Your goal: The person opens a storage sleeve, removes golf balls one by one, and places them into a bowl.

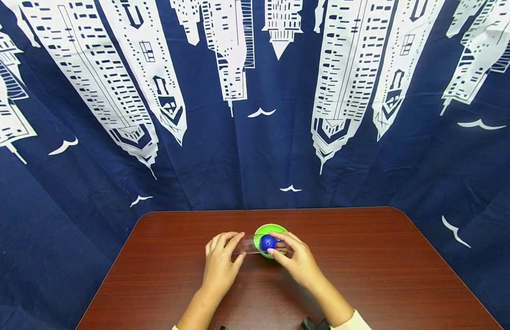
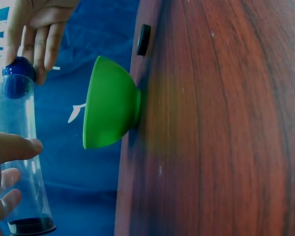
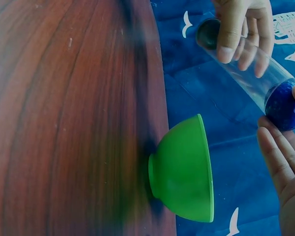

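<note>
A: Is there any brand or writing that can be read?

B: No, I see none on the things. Only the backdrop curtain (image 1: 255, 91) carries a print of white towers and birds on dark blue, without letters.

A: How does the clear tube (image 1: 247, 244) lie?

B: Its long axis runs roughly level, left to right, above the worktop (image 1: 362, 256). The dark closed base points to the person's left, and the open mouth points to the right, over the green bowl (image 1: 270, 229).

A: What is inside the containers?

B: A blue ball (image 1: 267, 241) sits just at the mouth of the tube, half in. The rest of the tube looks empty. The bowl stands upright on the worktop, and whether something is in it I cannot tell.

A: And the hands?

B: The left hand (image 1: 222, 266) has its grip curled around the tube near the base end, thumb on one side and fingers on the other. The right hand (image 1: 294, 259) pinches the ball with its fingertips at the tube's mouth, with the palm turned towards the tube.
</note>
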### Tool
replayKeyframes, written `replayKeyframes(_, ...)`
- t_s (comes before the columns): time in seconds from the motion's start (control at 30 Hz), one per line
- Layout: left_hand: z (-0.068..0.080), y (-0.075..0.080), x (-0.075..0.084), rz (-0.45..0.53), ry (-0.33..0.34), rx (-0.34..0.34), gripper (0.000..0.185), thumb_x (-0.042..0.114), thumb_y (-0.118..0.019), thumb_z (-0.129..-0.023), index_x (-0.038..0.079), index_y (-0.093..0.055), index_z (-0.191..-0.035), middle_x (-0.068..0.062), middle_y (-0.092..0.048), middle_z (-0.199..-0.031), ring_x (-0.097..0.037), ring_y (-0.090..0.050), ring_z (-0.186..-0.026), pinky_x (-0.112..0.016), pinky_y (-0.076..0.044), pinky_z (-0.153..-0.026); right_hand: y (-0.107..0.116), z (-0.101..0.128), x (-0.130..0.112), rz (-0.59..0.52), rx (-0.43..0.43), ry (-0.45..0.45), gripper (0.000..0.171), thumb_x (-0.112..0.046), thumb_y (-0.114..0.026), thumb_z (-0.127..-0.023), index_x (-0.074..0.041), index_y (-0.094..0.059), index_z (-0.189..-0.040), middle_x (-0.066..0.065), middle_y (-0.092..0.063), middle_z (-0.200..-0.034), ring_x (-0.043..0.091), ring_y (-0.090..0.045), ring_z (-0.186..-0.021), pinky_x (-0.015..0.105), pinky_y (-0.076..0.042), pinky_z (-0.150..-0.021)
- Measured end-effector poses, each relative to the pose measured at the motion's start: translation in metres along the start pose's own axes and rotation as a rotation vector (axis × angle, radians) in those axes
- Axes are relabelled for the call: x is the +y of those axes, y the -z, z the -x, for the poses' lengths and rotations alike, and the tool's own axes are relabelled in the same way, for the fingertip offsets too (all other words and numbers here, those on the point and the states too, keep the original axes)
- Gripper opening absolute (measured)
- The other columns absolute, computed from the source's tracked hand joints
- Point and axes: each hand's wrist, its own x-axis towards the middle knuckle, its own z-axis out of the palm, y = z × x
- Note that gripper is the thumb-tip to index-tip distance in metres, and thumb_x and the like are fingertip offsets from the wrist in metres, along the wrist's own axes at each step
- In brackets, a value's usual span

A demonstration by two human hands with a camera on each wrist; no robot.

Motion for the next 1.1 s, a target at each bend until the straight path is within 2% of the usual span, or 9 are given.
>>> replayKeyframes(0.2, 0.001, -0.002, -0.003, 0.056, 0.097, -0.033, 0.059, 0.012, -0.091, -0.072, 0.018, -0.069, -0.127, -0.002, -0.066, -0.121, -0.027, -0.059, -0.117, -0.053, -0.044, -0.1, 0.004, -0.003, 0.002, 0.02, 0.034, 0.032, 0.044, -0.002, -0.077, -0.087, -0.002, -0.064, -0.129, 0.014, -0.066, -0.115, 0.03, -0.072, -0.097, 0.035, -0.061, -0.083)
replayKeyframes(0.43, 0.002, -0.001, -0.005, 0.128, 0.206, -0.107, 0.057, 0.016, -0.086, -0.08, 0.021, -0.064, -0.133, -0.002, -0.063, -0.126, -0.025, -0.058, -0.12, -0.049, -0.049, -0.1, 0.01, -0.005, 0.007, 0.114, 0.031, 0.024, 0.042, -0.008, -0.078, -0.087, -0.007, -0.067, -0.128, 0.006, -0.067, -0.116, 0.023, -0.073, -0.097, 0.032, -0.061, -0.084)
replayKeyframes(0.6, 0.003, -0.002, -0.006, 0.196, 0.262, -0.143, 0.055, 0.022, -0.082, -0.086, 0.017, -0.06, -0.137, -0.004, -0.062, -0.13, -0.024, -0.06, -0.116, -0.045, -0.054, -0.094, 0.013, -0.006, 0.014, 0.163, 0.031, 0.016, 0.04, -0.007, -0.079, -0.087, -0.006, -0.068, -0.125, 0.005, -0.067, -0.114, 0.023, -0.072, -0.096, 0.038, -0.061, -0.084)
replayKeyframes(0.8, 0.004, -0.003, -0.007, 0.246, 0.311, -0.172, 0.055, 0.027, -0.079, -0.089, 0.013, -0.056, -0.138, -0.008, -0.063, -0.13, -0.029, -0.062, -0.121, -0.049, -0.052, -0.099, 0.015, -0.007, 0.017, 0.202, 0.016, -0.021, 0.038, -0.007, -0.079, -0.087, -0.005, -0.068, -0.123, 0.006, -0.067, -0.113, 0.027, -0.072, -0.096, 0.042, -0.061, -0.084)
replayKeyframes(0.97, 0.005, -0.004, -0.007, 0.248, 0.347, -0.193, 0.054, 0.027, -0.078, -0.089, 0.009, -0.057, -0.136, -0.01, -0.066, -0.128, -0.031, -0.062, -0.121, -0.052, -0.049, -0.102, 0.017, -0.008, 0.019, 0.332, -0.01, -0.009, 0.038, -0.011, -0.082, -0.085, -0.007, -0.07, -0.121, 0.002, -0.067, -0.109, 0.019, -0.071, -0.092, 0.038, -0.061, -0.08)
replayKeyframes(1.1, 0.006, -0.005, -0.007, 0.251, 0.37, -0.223, 0.054, 0.028, -0.077, -0.09, 0.009, -0.056, -0.136, -0.009, -0.067, -0.129, -0.03, -0.061, -0.124, -0.051, -0.048, -0.105, 0.017, -0.008, 0.02, 0.428, -0.031, -0.001, 0.038, -0.013, -0.083, -0.083, -0.009, -0.071, -0.119, 0.002, -0.068, -0.107, 0.021, -0.069, -0.087, 0.034, -0.059, -0.074)
